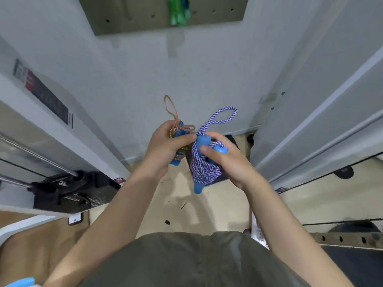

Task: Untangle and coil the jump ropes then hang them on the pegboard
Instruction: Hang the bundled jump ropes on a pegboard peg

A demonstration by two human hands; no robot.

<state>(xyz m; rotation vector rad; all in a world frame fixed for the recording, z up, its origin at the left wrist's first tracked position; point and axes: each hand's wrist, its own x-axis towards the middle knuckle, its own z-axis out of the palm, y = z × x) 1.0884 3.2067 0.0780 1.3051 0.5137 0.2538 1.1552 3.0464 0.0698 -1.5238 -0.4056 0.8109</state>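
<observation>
Now gripping two coiled jump ropes at chest height, orange rope (176, 125) in left hand (165, 146), striped rope (204, 164) in right hand (226, 158), loops pointing up toward pegboard (132, 15) well above.

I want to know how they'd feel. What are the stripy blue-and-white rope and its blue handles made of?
The stripy rope, held in the right hand, looks like braided cord, cotton or nylon, soft and matte: you can see twisted strands. Its blue handles look like smooth plastic or foam, one solid colour; the blur hides which.
</observation>
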